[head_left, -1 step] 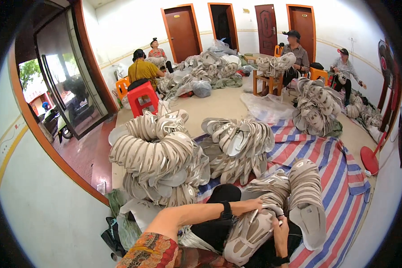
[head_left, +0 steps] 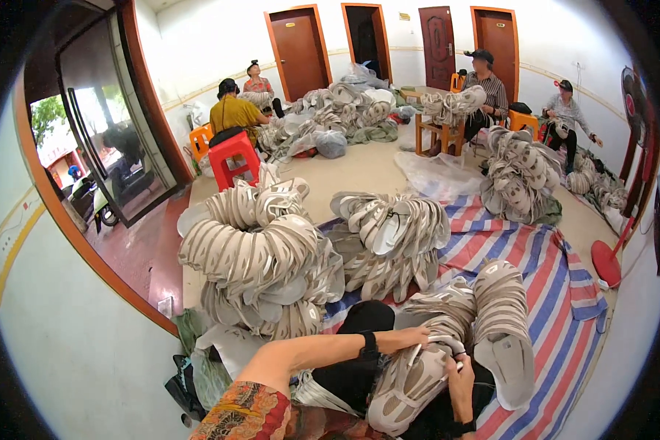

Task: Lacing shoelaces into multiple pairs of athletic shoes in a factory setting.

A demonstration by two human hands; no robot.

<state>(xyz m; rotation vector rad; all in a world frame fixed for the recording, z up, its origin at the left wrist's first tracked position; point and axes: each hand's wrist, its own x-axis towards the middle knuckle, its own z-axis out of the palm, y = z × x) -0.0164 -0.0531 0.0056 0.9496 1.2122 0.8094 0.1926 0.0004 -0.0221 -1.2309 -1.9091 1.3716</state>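
Nothing has shifted since the earlier frame. The left hand (head_left: 411, 339) stays curled over the top of the grey moulded shoe upper (head_left: 411, 381) on the lap, and the right hand (head_left: 462, 370) still pinches its side. Best keep both grips firm, beside the 2 nested stacks of uppers (head_left: 491, 308) on the striped tarpaulin (head_left: 557, 293).

- The left hand (head_left: 411, 339) and right hand (head_left: 460, 375) are gripping a grey shoe upper (head_left: 411, 385).
- Stacked uppers (head_left: 500, 308) are lying just beyond the right hand on a striped tarp (head_left: 565, 293).
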